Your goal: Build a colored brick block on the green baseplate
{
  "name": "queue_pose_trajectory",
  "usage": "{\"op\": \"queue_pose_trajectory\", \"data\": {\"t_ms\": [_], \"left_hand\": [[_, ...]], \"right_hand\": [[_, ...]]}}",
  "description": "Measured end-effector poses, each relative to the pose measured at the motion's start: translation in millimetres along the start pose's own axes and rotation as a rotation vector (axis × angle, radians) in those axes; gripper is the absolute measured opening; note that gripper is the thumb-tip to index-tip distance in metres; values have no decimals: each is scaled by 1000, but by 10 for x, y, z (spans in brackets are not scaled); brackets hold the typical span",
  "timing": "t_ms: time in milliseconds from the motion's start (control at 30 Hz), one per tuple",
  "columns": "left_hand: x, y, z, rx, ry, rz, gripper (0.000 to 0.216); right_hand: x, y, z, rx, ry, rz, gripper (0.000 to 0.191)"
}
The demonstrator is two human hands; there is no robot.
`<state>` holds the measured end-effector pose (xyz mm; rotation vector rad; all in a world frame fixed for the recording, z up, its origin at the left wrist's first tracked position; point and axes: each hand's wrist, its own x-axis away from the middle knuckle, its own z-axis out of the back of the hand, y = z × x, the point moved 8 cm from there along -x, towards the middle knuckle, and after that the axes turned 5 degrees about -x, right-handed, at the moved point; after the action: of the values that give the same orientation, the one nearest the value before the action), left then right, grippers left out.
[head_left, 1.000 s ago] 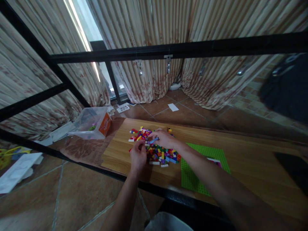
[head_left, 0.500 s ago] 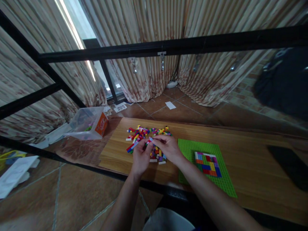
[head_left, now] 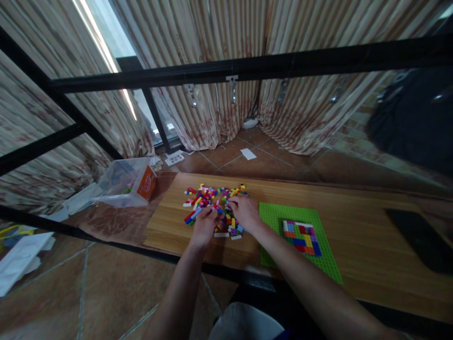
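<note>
My left hand (head_left: 204,227) is over the near side of a loose pile of colourful toy bricks (head_left: 208,191). Its fingers are closed on small toy bricks (head_left: 217,208), which show partly at the fingertips. My right hand (head_left: 245,211) lies at the right side of the pile with its fingers bent together; whatever they pinch is hidden. A green baseplate (head_left: 271,219) sits right of the pile, partly under my right forearm. On it stands a block of multicoloured bricks (head_left: 302,238) with a white, orange and purple edge.
The wooden table (head_left: 361,236) carries everything, with a dark flat pad (head_left: 417,238) at the right. A clear plastic box (head_left: 122,182) with an orange label stands at the left. A black metal bar (head_left: 212,75) crosses beyond the table, before striped curtains (head_left: 226,38).
My hands have moved apart. The right hand has left the small bricks that both hands were holding and gone to the pile. The left hand has stayed close by, slightly lower.
</note>
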<state>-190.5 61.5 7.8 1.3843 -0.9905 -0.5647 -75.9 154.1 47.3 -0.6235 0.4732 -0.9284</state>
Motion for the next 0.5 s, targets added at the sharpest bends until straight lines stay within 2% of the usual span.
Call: {"op": "queue_pose_trajectory", "data": {"t_ms": [67,133,267,500], "left_hand": [[-32,-20,20,-4,17,4,24],[-56,-23,17,-27,10,-4,23],[-123,57,14,-175,9,-107,26],[-287,239,73,-620,127,-314,33]], "right_hand": [[-13,-30,-28,122,-34,31,23],[2,-64,-18,147,-14,61,23],[89,-89,22,42,43,93,26],[333,3,162,-120,127,80,24]]}}
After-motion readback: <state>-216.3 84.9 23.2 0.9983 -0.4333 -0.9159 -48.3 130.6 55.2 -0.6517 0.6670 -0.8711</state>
